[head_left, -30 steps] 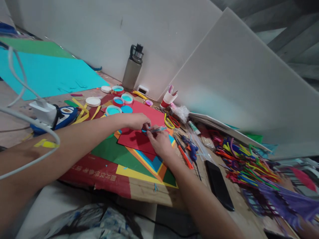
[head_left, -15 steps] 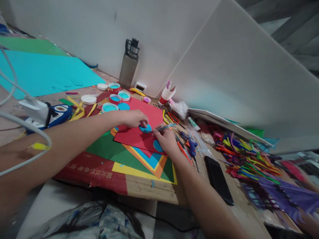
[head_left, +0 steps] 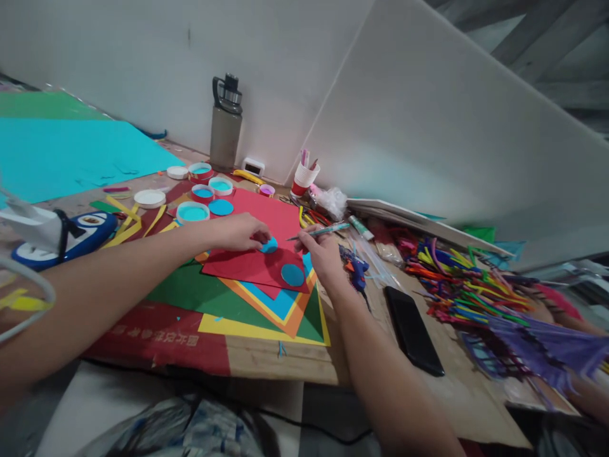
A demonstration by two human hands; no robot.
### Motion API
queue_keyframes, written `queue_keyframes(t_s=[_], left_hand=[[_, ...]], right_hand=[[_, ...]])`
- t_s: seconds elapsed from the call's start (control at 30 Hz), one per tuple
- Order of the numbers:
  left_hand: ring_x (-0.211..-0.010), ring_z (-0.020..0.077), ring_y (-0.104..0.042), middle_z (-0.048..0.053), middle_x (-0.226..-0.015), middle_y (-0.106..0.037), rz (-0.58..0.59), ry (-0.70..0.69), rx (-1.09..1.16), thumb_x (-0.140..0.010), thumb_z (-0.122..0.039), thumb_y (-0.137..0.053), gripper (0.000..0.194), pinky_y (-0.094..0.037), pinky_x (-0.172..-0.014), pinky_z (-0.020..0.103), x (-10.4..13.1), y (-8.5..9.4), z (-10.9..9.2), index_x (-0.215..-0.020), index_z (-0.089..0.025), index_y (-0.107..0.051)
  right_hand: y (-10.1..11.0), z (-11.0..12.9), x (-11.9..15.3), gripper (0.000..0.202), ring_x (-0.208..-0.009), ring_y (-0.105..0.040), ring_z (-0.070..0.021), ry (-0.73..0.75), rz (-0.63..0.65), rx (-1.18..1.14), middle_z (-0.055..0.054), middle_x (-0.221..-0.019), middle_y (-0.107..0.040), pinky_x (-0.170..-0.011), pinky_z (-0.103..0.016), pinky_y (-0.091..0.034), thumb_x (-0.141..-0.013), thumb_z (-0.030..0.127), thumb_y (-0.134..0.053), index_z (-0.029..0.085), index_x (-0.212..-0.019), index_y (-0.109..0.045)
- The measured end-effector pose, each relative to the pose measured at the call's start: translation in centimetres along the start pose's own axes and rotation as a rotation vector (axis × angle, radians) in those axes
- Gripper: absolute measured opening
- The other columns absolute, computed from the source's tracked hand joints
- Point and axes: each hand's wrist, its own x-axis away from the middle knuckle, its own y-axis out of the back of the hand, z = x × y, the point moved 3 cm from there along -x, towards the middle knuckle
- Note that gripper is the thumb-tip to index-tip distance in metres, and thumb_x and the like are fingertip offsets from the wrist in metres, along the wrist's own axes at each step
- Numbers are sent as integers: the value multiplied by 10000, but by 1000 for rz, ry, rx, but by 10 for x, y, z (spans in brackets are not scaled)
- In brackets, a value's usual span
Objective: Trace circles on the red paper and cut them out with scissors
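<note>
My left hand (head_left: pixel 245 232) has its fingers closed on the edge of a small blue paper circle (head_left: pixel 270 245), over a red sheet (head_left: pixel 266 209). In my right hand (head_left: pixel 318 247) is a slim pen (head_left: pixel 335 228) with a blue patterned barrel. Its thin tip points left, just clear of the circle. A second blue paper circle (head_left: pixel 292 275) lies on the red sheet below my right hand, and a third blue circle (head_left: pixel 221 207) rests near its upper left corner. Green, yellow, orange and blue sheets are stacked beneath.
Tape rolls (head_left: pixel 193 212) and a grey bottle (head_left: pixel 226 127) stand behind my left arm. To the right lie a glue gun (head_left: pixel 358 270), a black phone (head_left: pixel 413 330) and a pile of pipe cleaners (head_left: pixel 457 279). A paper cup (head_left: pixel 304 178) holds pens. Another person's arm shows far right.
My right hand has drawn back from the held circle, and the pen tip now stands apart from it. The lower circle shows in full. The whole view has shifted slightly.
</note>
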Motion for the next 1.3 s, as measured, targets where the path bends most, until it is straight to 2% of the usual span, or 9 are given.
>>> queue_keyframes(t_s=[0.17,0.37,0.43,0.53,0.67,0.8,0.97,1.13,1.3], left_hand=[[-988,169,-658,18,-1133,-724,0,-25,-30,-882,-290,-558,295,-445,-844,224,2,0,-6,-1136,-237,-699],[-976,163,-652,11,-1099,-730,-32,32,-10,-881,-330,-543,292,-449,-841,215,4,5,0,-1099,-251,-719],[-1004,174,-636,15,-1113,-720,-107,54,-23,-871,-384,-551,314,-446,-856,222,4,11,-5,-1101,-251,-719],[-1025,186,-617,22,-1128,-708,-173,65,-38,-860,-447,-561,350,-439,-878,238,4,18,-26,-1098,-244,-718],[-1027,212,-618,50,-1130,-698,-77,-27,-76,-833,-512,-592,417,-443,-845,255,-5,11,-62,-1123,-233,-697],[-1002,230,-629,81,-1127,-685,34,-36,-104,-763,-529,-669,505,-448,-778,255,-17,-1,-80,-1159,-214,-660],[-940,230,-649,75,-1072,-694,96,-21,-103,-699,-448,-731,506,-462,-753,262,-25,-10,-86,-1144,-220,-648],[-929,224,-649,70,-1070,-690,97,-15,-99,-718,-373,-685,434,-470,-760,261,-29,-16,-86,-1123,-219,-655],[-915,225,-636,88,-1073,-667,89,-37,-118,-719,-394,-650,494,-472,-766,278,-32,-19,-84,-1173,-201,-619]], right_hand=[[9,-1,-3,193,-532,-582,-121,-27,-108,-23,7,-609,-621,-543,-237,-456,-779,376,-567,185,-766,-541],[6,0,-5,174,-517,-581,-115,-16,-101,-32,11,-605,-614,-541,-234,-474,-778,358,-558,187,-752,-538],[7,2,-5,174,-522,-585,-114,-13,-112,-27,5,-610,-621,-546,-231,-477,-788,352,-549,186,-736,-540],[11,5,-7,160,-523,-587,-112,-18,-146,-22,6,-608,-623,-550,-226,-477,-799,335,-541,184,-745,-545],[17,5,-9,144,-528,-590,-112,-9,-179,-26,10,-607,-617,-562,-226,-482,-804,313,-540,181,-746,-544],[20,3,-11,132,-546,-605,-119,-8,-201,-37,8,-623,-630,-569,-230,-492,-810,305,-539,185,-756,-539],[21,5,-12,140,-541,-598,-118,2,-208,-21,15,-606,-619,-582,-237,-503,-817,299,-535,190,-728,-536],[22,5,-13,123,-522,-589,-116,-24,-219,-32,16,-606,-613,-570,-237,-499,-817,281,-528,185,-741,-546],[26,2,-16,153,-539,-598,-118,2,-248,-28,8,-616,-626,-578,-235,-489,-819,300,-523,181,-728,-557]])
